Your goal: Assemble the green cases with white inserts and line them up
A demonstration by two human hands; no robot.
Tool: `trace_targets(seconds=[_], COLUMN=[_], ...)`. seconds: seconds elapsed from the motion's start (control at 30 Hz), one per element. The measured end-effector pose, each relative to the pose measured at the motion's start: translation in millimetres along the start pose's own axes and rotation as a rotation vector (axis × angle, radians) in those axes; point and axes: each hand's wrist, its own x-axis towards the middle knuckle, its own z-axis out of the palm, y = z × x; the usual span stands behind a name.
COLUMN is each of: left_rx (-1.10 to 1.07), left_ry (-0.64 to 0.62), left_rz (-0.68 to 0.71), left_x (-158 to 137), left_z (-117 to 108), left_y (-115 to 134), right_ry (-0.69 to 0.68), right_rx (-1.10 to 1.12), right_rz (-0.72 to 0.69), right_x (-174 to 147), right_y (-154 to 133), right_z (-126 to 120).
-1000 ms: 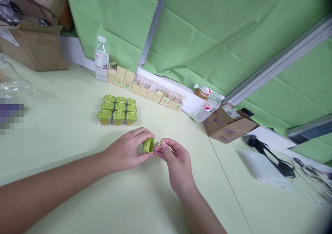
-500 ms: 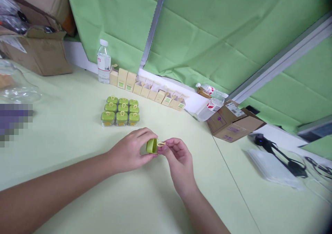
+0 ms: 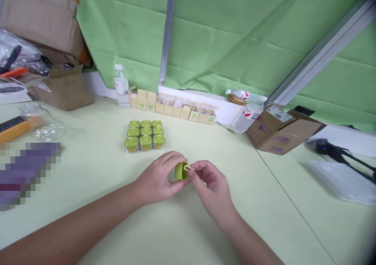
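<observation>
Between finger and thumb, my left hand [image 3: 161, 176] grips a small hollow green cap [image 3: 179, 171], its open side turned to the right. My right hand [image 3: 212, 182] pinches a pale yellow loop [image 3: 189, 167], whose rounded end is at the mouth of the cap. Whether the loop touches the cap's inside I cannot tell. Beyond my hands stand several small clear jars with green lids [image 3: 145, 139], in rows close together, each lid topped by a yellow loop.
Small beige cartons [image 3: 169, 107], several with raised flaps, line the wall beside a water bottle [image 3: 122, 86]. Cardboard boxes stand left [image 3: 63, 88] and right [image 3: 279, 129]. A clear glass vessel [image 3: 49, 127] lies left; plastic bags [image 3: 343, 178] lie right, near a black device [image 3: 331, 149].
My right hand has brought the yellow loop to the mouth of the green cap; before, it was just outside. The camera view has shifted, so both hands appear further right.
</observation>
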Motion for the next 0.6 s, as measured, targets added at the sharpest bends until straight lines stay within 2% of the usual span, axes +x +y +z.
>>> trace_targets(seconds=[0.1, 0.2, 0.27, 0.37, 0.6], left_rx=[-0.007, -0.009, 0.023, 0.086, 0.046], left_ry=[-0.018, -0.054, -0.024, 0.046, -0.028], left_rz=[-0.009, 0.064, 0.087, 0.045, 0.049], left_x=[-1.8, -3.3, -3.3, -1.9, -1.2], left_z=[-1.6, -4.0, -5.6, -7.3, -6.0], left_y=[2.4, 4.7, 5.6, 6.5, 7.9], right_ry=[0.001, 0.013, 0.012, -0.012, -0.049], right_rx=[-0.049, -0.053, -0.052, -0.055, -0.069], right_rz=[-0.021, -0.042, -0.047, -0.055, -0.075], right_x=[-1.5, -2.6, -3.4, -4.5, -5.5], right_y=[-0.9, -2.4, -3.2, -3.8, -5.0], right_z=[-0.5, 0.0, 1.1, 2.7, -0.4])
